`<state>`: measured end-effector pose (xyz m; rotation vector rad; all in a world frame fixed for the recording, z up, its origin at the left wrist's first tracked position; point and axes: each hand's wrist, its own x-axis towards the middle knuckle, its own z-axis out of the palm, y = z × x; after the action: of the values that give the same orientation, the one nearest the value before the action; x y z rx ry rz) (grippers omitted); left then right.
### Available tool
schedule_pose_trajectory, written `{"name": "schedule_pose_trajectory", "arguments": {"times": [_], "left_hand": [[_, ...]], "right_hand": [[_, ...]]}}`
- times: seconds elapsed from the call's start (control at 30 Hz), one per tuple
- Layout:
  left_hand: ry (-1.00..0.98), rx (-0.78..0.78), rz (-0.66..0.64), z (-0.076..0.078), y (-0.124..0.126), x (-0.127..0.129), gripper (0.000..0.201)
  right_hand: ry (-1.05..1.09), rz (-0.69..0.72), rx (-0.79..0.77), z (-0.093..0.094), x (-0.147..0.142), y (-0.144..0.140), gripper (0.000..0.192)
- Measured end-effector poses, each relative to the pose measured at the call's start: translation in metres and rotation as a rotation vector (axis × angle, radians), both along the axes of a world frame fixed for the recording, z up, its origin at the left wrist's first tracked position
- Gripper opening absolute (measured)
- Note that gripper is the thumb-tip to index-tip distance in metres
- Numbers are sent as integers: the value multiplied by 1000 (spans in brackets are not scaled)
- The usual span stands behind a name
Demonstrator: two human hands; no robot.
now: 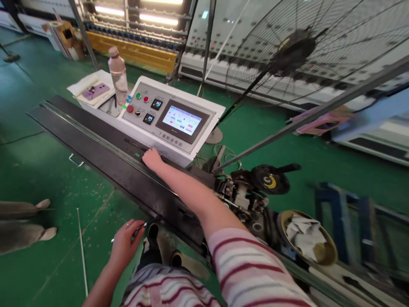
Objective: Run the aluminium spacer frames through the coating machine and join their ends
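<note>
My right hand reaches forward and rests, fingers curled down, on the black conveyor track, right at the front edge of the white control panel. Whether it grips anything there I cannot tell. My left hand hangs low by my knee, its fingers closed on a thin silver metal strip that pokes out both sides. The panel carries a lit touchscreen, red and green buttons and two small digital readouts.
A plastic bottle and a purple phone on paper sit at the panel's far end. A large wire fan stands right. A roller mechanism and a bowl of rags lie lower right. Another person's feet stand left on green floor.
</note>
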<state>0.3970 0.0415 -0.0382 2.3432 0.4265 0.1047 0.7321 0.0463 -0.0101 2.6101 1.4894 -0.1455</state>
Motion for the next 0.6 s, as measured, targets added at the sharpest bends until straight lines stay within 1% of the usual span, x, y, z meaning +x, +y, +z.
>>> {"name": "schedule_pose_trajectory", "arguments": {"times": [0.07,0.17,0.23,0.3,0.37,0.4,0.47,0.5,0.53,0.57,0.6], "left_hand": [[-29,1,53,-8,9,-11,33],[-48,-4,123,-19,23,-24,36],[-69,-3,144,-24,31,-28,39],[-94,-11,138,-28,37,-29,41],[-104,-29,102,-31,42,-27,41],[-111,-29,88,-32,45,-26,40],[-121,-18,65,-35,50,-22,40],[-120,-18,50,-37,51,-19,39],[-124,-20,39,-38,52,-15,39],[-134,-25,31,-38,51,-10,39],[-143,-34,20,-38,50,-4,39]], "right_hand": [[11,-29,-34,-13,10,25,27],[27,-55,-62,-23,21,40,24],[21,-59,-37,-21,23,40,23],[-4,-59,16,-10,25,32,25],[-69,-77,128,8,27,11,27],[-119,-115,211,17,30,-3,29],[-232,-263,378,37,40,-40,30],[-281,-348,437,45,46,-60,29],[-318,-417,468,51,53,-80,29],[-341,-454,471,55,60,-97,29],[-357,-458,466,57,67,-112,31]]}}
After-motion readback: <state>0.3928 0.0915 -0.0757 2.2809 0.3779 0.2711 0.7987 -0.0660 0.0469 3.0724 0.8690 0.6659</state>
